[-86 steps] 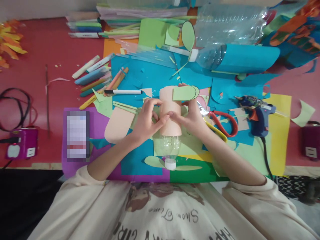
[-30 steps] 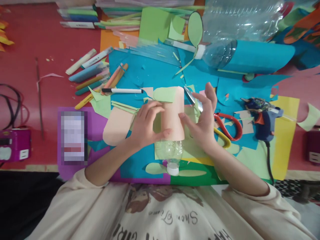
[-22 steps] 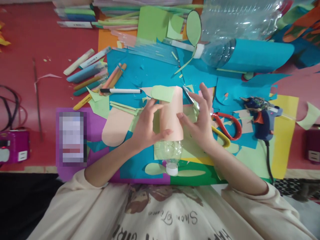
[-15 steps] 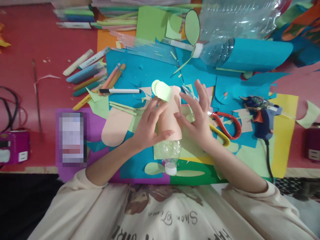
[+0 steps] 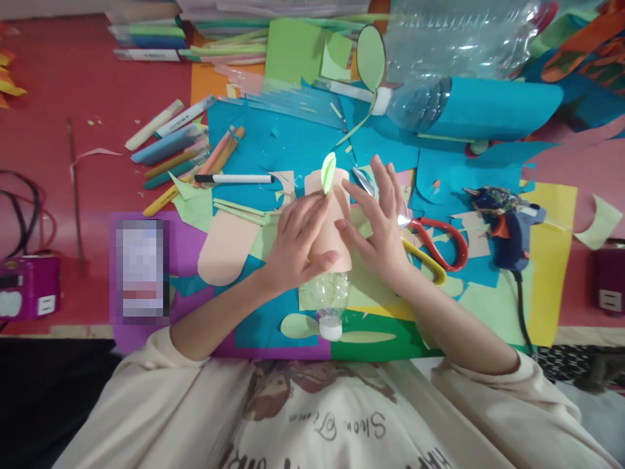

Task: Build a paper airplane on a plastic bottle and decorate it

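Observation:
A small plastic bottle (image 5: 331, 291), wrapped in peach paper (image 5: 328, 244), lies with its white cap (image 5: 331, 327) toward me. My left hand (image 5: 297, 244) is over the wrap's left side, its thumb stretched across the paper. At its fingertips, light green paper ovals (image 5: 329, 173) stand nearly edge-on, seemingly pinched between the fingers. On the other side, my right hand (image 5: 381, 225) has its fingers apart and holds nothing. Its thumb and index tips are at the wrap's right edge; whether they touch it I cannot tell. Scissors (image 5: 442, 244) with red and yellow handles lie beside that hand.
A blue glue gun (image 5: 515, 228) with a black cord lies at right. Behind is a bottle in blue paper (image 5: 502, 107) with a green leaf shape (image 5: 371, 57). Markers (image 5: 168, 146), a black-capped pen (image 5: 234, 178), paper scraps and a phone (image 5: 142, 267) are at left.
The green paper ovals have turned from nearly face-on to edge-on and shifted slightly right with my left fingers. My right hand has barely moved.

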Tool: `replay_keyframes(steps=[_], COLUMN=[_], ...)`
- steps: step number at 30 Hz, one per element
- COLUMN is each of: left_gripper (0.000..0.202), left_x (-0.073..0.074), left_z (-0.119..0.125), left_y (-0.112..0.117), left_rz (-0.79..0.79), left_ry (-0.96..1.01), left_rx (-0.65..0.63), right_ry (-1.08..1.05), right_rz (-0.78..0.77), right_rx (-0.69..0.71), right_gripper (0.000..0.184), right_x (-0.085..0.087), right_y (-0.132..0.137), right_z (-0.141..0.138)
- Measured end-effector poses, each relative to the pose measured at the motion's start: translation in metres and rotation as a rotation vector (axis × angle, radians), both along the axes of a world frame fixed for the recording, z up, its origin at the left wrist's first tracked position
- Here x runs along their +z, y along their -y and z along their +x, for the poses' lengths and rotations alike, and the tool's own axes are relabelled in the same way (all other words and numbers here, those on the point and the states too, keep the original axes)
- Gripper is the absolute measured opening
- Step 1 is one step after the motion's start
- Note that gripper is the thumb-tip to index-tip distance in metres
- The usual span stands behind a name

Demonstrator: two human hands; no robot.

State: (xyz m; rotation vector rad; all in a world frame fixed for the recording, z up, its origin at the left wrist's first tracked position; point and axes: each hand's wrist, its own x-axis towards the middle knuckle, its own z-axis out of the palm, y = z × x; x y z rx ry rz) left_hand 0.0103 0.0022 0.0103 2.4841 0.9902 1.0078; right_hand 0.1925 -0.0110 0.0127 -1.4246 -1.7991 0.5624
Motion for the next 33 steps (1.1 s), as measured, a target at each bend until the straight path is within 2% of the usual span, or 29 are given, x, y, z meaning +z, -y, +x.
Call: replay_keyframes(steps=[6,13,17,21,27,33], left_gripper=[0.070,0.066,0.061,0.062,0.061,0.059], left_x=[0.000,0.000,0.000,-0.001,-0.003,-0.004], left_z=[0.003,0.003,0.002,0.001,-0.001,-0.002], left_y=[0.000,0.000,0.001,0.000,-0.008,-0.009], left_rz=[0.002,0.029,0.048,0.044,0.078,0.067], left_ry=[-0.030,-0.031,-0.009,-0.005,-0.034,-0.062], left_rx=[-0.001,-0.034,-0.025,-0.005,0.011,-0.003], right_ry=[0.037,0.148,0.244,0.249,0.288,0.252], right_rz=[0.000,0.155,0.224,0.226,0.278,0.198], right_rx=[0.003,-0.003,-0.009,0.060,0.145,0.134], right_gripper=[0.049,0.042,0.054,0.070,0.068,0.071], right_x=[-0.003,-0.011,-0.010,-0.002,0.004,0.004], right_y=[-0.001,-0.001,-0.003,-0.008,-0.015,-0.014], right_z=[0.001,-0.001,0.002,0.007,0.012,0.013])
